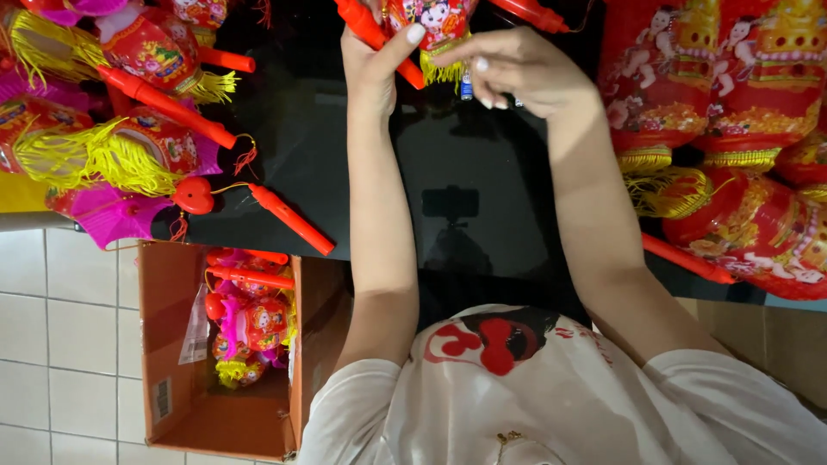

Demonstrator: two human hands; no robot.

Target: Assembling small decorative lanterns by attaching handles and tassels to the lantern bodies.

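Setting: black glossy bench [465,198] above a white tiled floor [60,344].
Lantern: small red toy lantern [439,21] with a yellow fringe, at the far edge of the bench, between both hands.
Left hand [375,69]: closed around the lantern's red plastic handle [370,30].
Right hand [517,69]: fingers pinched at the lantern's underside, beside a small battery [466,86].
Handling: looks light, thin and crushable; the stiff handle seems the safest hold.
Nearby: lantern piles [112,146] left of the bench, more [732,129] right; cardboard box [172,344] below.
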